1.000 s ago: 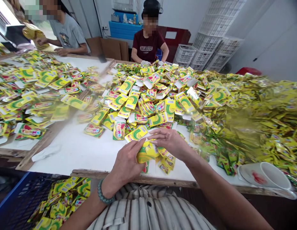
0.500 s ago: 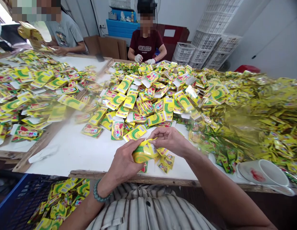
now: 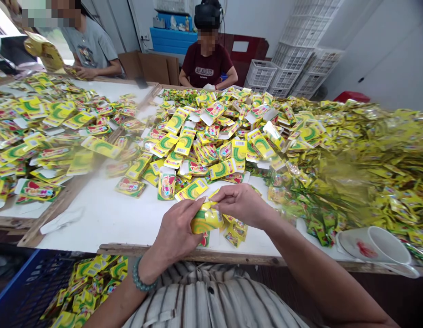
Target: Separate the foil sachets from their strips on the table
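Note:
My left hand is wrapped round a small yellow and green cardboard box, thumb on the upper side. At the box's top end my right hand is closed in a pinch, its fingertips against the flap. Whether those fingers also grip a sachet is hidden. Under and beside the right hand lie several small yellow sachets on the white tabletop. Part of a red and green printed packet shows below the held box. A heap of similar yellow boxes spreads just beyond my hands.
Loose sachets cover the table's right side, with a white plastic cup at the front edge. A blue crate of boxes stands below, left. Wooden strips divide the table. Two people work across it; white crates stack behind.
Both my hands keep their hold on the box and have shifted only slightly. The person opposite has lowered their hands closer to the table edge.

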{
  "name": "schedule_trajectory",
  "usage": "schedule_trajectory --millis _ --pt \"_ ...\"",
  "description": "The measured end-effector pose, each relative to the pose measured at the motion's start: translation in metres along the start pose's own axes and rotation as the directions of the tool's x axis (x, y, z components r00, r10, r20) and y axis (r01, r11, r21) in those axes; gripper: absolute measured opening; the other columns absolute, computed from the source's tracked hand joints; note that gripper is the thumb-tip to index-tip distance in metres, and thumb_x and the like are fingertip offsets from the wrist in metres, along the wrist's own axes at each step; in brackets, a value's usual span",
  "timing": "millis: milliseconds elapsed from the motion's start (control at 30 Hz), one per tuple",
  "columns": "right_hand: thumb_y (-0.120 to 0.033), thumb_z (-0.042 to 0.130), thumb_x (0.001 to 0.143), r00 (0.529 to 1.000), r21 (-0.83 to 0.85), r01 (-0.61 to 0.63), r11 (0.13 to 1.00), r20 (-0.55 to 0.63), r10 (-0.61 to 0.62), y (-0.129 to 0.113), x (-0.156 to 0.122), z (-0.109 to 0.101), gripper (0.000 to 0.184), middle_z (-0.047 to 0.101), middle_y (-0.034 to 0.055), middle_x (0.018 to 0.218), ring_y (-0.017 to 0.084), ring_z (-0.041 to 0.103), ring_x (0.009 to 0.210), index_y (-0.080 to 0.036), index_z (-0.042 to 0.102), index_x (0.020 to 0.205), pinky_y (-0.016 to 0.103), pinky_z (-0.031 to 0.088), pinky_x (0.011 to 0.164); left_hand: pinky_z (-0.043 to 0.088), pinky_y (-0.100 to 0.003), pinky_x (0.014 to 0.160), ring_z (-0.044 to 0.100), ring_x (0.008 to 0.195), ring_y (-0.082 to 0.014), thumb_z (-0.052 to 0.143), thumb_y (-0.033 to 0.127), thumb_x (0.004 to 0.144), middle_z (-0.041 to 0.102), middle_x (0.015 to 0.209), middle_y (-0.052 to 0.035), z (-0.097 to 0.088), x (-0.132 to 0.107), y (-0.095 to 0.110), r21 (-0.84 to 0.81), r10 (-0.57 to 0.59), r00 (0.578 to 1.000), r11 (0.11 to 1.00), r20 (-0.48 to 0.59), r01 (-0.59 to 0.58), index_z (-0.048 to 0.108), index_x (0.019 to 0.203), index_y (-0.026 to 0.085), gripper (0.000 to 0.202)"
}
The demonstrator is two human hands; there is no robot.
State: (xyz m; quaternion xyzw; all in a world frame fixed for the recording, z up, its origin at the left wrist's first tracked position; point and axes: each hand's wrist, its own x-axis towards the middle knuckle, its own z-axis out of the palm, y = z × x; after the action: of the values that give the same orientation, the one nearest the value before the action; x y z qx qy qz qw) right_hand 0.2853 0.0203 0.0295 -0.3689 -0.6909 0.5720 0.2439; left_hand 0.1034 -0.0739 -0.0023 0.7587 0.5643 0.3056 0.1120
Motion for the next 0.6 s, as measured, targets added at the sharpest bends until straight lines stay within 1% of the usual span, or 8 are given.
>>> schedule_trajectory --millis 100,167,267,400,500,600 --pt "-0.026 0.068 0.072 0.999 -0.101 0.015 0.995 -0.030 -0.018 0.002 -0.002 0.003 0.012 0.071 0.0042 0.074 0.016 0.063 0.067 -0.016 0.074 0.076 0.026 0.050 0.062 0.054 -0.042 0.082 0.061 0.097 -0.0282 0.060 0.011 0.062 0.065 0.106 -0.0129 0.001 0.000 0.001 0.095 0.018 1.000 0.995 -0.003 -0.017 0.052 0.133 0.013 0.071" --pt "-0.026 0.067 0.074 0.999 -0.107 0.010 0.994 -0.036 -0.014 0.001 -0.003 0.003 0.013 0.072 0.0045 0.078 0.017 0.063 0.069 -0.017 0.075 0.079 0.027 0.050 0.064 0.053 -0.044 0.084 0.060 0.098 -0.0293 0.059 0.011 0.062 0.064 0.106 -0.0133 0.001 0.001 0.002 0.145 0.016 1.000 0.989 -0.011 -0.015 0.050 0.133 0.014 0.072" --pt "-0.031 0.070 0.075 0.999 -0.005 -0.033 0.999 0.003 0.033 -0.003 -0.003 -0.001 0.019 0.072 0.0040 0.080 0.016 0.063 0.068 -0.018 0.075 0.088 0.026 0.050 0.063 0.053 -0.042 0.085 0.060 0.099 -0.0288 0.060 0.012 0.063 0.063 0.107 -0.0125 0.000 0.002 0.002 0.123 0.015 1.000 0.992 -0.024 -0.012 0.049 0.134 0.016 0.071" --pt "-0.043 0.075 0.073 0.989 0.213 -0.098 0.972 0.133 0.070 -0.007 -0.002 -0.009 0.034 0.070 0.0041 0.079 0.013 0.061 0.065 -0.016 0.074 0.094 0.025 0.050 0.062 0.053 -0.037 0.084 0.061 0.098 -0.0254 0.060 0.011 0.065 0.063 0.107 -0.0107 -0.001 0.002 0.002 0.009 0.005 1.000 1.000 -0.030 -0.005 0.049 0.133 0.016 0.070" --pt "-0.045 0.075 0.073 0.981 0.282 -0.120 0.952 0.180 0.070 -0.008 -0.001 -0.013 0.034 0.069 0.0036 0.077 0.011 0.060 0.064 -0.015 0.074 0.089 0.024 0.050 0.062 0.053 -0.037 0.085 0.061 0.099 -0.0254 0.061 0.011 0.065 0.063 0.107 -0.0104 0.000 0.002 0.002 -0.009 -0.010 0.999 1.000 -0.041 0.009 0.049 0.133 0.017 0.069" --pt "-0.045 0.080 0.067 0.979 0.293 -0.160 0.942 0.173 0.113 -0.009 0.001 -0.014 0.036 0.067 0.0019 0.069 0.009 0.058 0.059 -0.014 0.073 0.082 0.022 0.049 0.059 0.053 -0.039 0.087 0.061 0.100 -0.0259 0.061 0.010 0.065 0.064 0.108 -0.0109 0.000 0.002 0.003 -0.021 -0.010 0.999 1.000 -0.045 0.009 0.050 0.132 0.016 0.069"
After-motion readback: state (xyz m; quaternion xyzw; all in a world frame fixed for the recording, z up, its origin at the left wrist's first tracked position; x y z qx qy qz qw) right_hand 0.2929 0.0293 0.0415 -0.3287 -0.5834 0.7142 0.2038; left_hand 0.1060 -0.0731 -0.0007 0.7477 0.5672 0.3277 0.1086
